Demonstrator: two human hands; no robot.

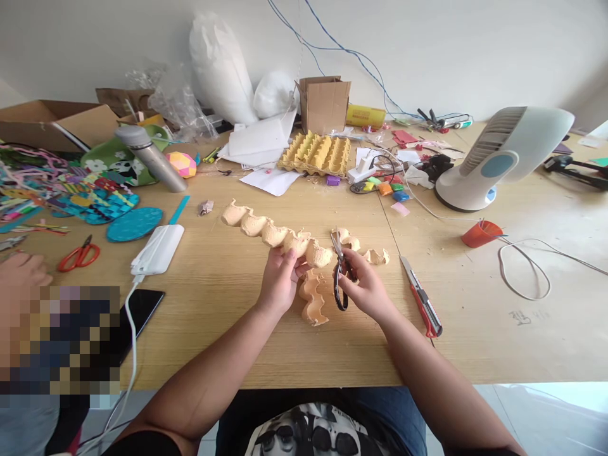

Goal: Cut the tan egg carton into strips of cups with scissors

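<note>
My left hand (280,278) grips a strip of egg carton cups (274,234) from below, near its right end. The strip is pale orange, slants up to the left and is held above the table. In my right hand (363,282) is a pair of black-handled scissors (340,278), blades pointing up, just right of the strip's end. Whether the blades touch the carton I cannot tell. Under my hands lies a cut carton piece (313,301). Another scrap of carton (377,256) rests behind my right hand.
A red utility knife (422,297) lies right of my right arm. Further off stand a yellow egg tray (316,154), a white fan (498,158) and an orange cup (481,234). To the left are a power bank (159,249), orange-handled scissors (79,254) and another person's hand (23,272).
</note>
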